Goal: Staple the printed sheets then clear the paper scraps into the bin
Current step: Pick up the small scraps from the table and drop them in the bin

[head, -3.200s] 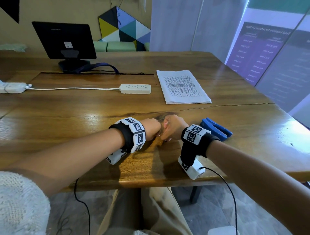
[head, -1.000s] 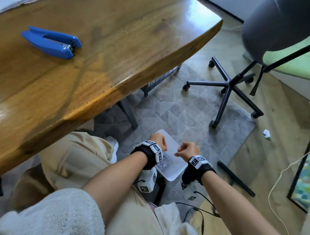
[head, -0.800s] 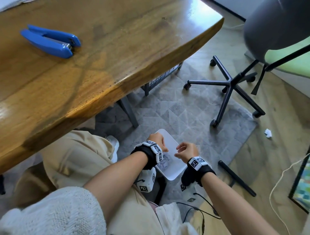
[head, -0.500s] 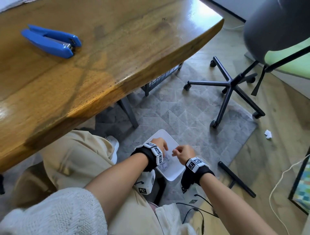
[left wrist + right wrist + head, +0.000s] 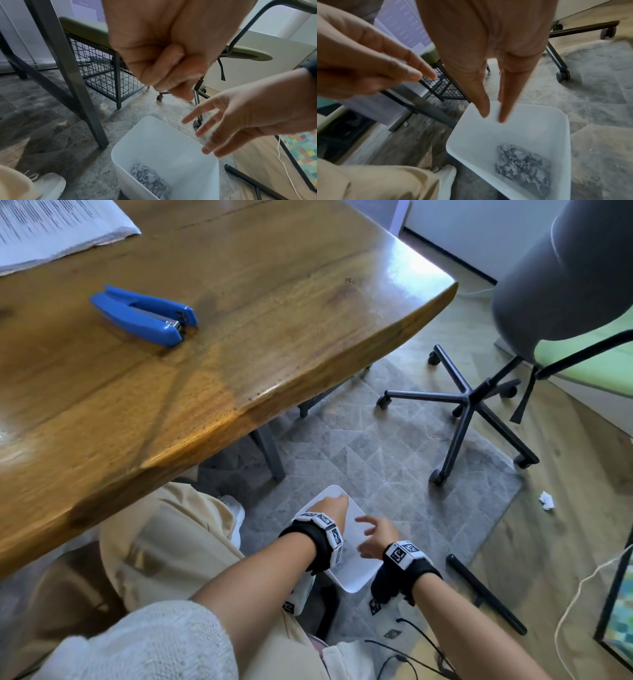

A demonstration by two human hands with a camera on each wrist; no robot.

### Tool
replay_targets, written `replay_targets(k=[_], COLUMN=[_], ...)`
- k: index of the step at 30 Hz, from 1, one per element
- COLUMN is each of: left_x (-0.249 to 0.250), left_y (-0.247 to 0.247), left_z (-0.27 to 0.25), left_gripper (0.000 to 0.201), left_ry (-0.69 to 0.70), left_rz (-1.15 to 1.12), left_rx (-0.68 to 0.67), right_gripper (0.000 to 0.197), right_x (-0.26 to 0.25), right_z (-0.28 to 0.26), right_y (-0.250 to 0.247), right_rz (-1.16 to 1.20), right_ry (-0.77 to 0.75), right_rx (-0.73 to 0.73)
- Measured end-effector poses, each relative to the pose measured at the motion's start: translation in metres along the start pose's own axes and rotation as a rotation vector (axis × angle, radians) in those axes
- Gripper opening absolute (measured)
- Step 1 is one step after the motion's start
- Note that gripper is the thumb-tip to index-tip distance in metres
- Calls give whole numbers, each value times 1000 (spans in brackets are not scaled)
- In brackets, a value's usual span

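Observation:
A white bin [image 5: 358, 575] stands on the grey rug beside my chair, with crumpled paper scraps [image 5: 521, 169] at its bottom. Both hands hover over its opening. My left hand [image 5: 334, 503] has its fingers bunched against the thumb [image 5: 171, 86], and nothing shows between them. My right hand [image 5: 368, 534] is open, its fingers [image 5: 483, 108] straight and spread, pointing down into the bin [image 5: 488, 135]. On the wooden table [image 5: 308, 302] lie the blue stapler [image 5: 144, 316] and the printed sheets [image 5: 51, 227].
The table's rounded edge overhangs my lap at the left. An office chair base [image 5: 466, 405] on castors stands beyond the bin. A wire basket [image 5: 102, 70] sits under the table. One white paper scrap [image 5: 547, 500] lies on the wood floor at the right. A black bar [image 5: 486, 594] lies nearby.
My hands left the tabletop and came down over the bin. In the last half second the right hand opened from a fist, its fingers spreading; the left stayed bunched.

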State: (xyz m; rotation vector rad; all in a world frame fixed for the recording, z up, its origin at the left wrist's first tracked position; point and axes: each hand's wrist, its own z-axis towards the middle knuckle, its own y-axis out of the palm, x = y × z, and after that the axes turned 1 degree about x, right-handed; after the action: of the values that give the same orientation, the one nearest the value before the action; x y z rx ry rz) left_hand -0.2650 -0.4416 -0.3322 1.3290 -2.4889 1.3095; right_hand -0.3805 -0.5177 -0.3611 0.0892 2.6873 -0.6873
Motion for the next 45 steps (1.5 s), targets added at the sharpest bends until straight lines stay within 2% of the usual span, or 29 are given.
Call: replay_targets(k=[1,2,3,5,6,8,9,10,11,12,14,15,16,18,19,21,23,24,26,29,31,33,37,39,42,45], left_x=[0,0,0,2,3,5,5,7,8,9,11,11,11,11,11,9,7,6,3,2,1,-1,-21,-41,-77,-121], left_y=[0,-2,-3,-3,-3,-3,-2,-2,-2,-2,-4,-5,-8,-10,-12,-15,-20,-25,-36,-62,-85,-117,-184,-211,-242,-260], left_z=[0,0,0,-1,-2,-6,-8,-8,-9,-8,-7,-8,-10,-12,-16,-20,-24,-28,-37,-60,-79,-106,-165,-194,-240,-285], left_gripper=[46,52,51,38,30,18,18,21,22,20,16,16,19,41,50,54,56,57,59,50,46,42,38,32,28,27], left_ry=[25,37,37,16,9,8,9,6,6,6,3,7,23,74,97,117,130,139,144,126,148,197,261,284,265,201], left_rz=[1,15,35,81,91,105,100,89,74,50,9,-9,-24,-39,-37,-30,-2,21,43,30,29,12,-36,-102,-174,-121], left_rx=[-22,-59,-87,-99,-100,-84,-77,-77,-67,-54,-7,24,39,30,4,-36,-79,-94,-102,-67,-27,50,230,309,397,497], right_gripper=[44,28,21,40,40,16,18,39,51,50,18,10,19,32,31,11,48,58,55,39,43,40,21,13,18,16], right_x=[0,-1,-1,-1,-2,-1,-1,1,2,2,3,2,0,2,1,-2,-10,-16,-31,-63,-92,-127,-199,-230,-275,-318], right_z=[-2,-2,-3,-1,-3,-5,-7,-6,-7,-9,-11,-13,-17,-20,-22,-27,-31,-35,-43,-54,-66,-88,-150,-180,-209,-228], right_y=[0,0,-1,-4,-5,-6,-5,-5,-4,-4,-3,-5,-7,-10,-12,-17,-21,-23,-30,-47,-66,-83,-102,-99,-81,-48], right_rz=[16,6,-46,-84,-96,-93,-86,-113,-95,-58,-39,-80,-110,-155,-181,-249,-349,-373,-386,-388,-393,-362,-283,-218,-248,-320], right_ry=[0,-4,-18,-32,-45,-74,-91,-116,-126,-122,-115,-133,-134,-157,-177,-208,-269,-307,-379,-521,-625,-708,-879,-965,-1076,-1172], right_rx=[39,90,161,220,210,139,86,40,33,59,105,144,164,186,185,149,78,57,63,113,143,150,100,25,-56,-54])
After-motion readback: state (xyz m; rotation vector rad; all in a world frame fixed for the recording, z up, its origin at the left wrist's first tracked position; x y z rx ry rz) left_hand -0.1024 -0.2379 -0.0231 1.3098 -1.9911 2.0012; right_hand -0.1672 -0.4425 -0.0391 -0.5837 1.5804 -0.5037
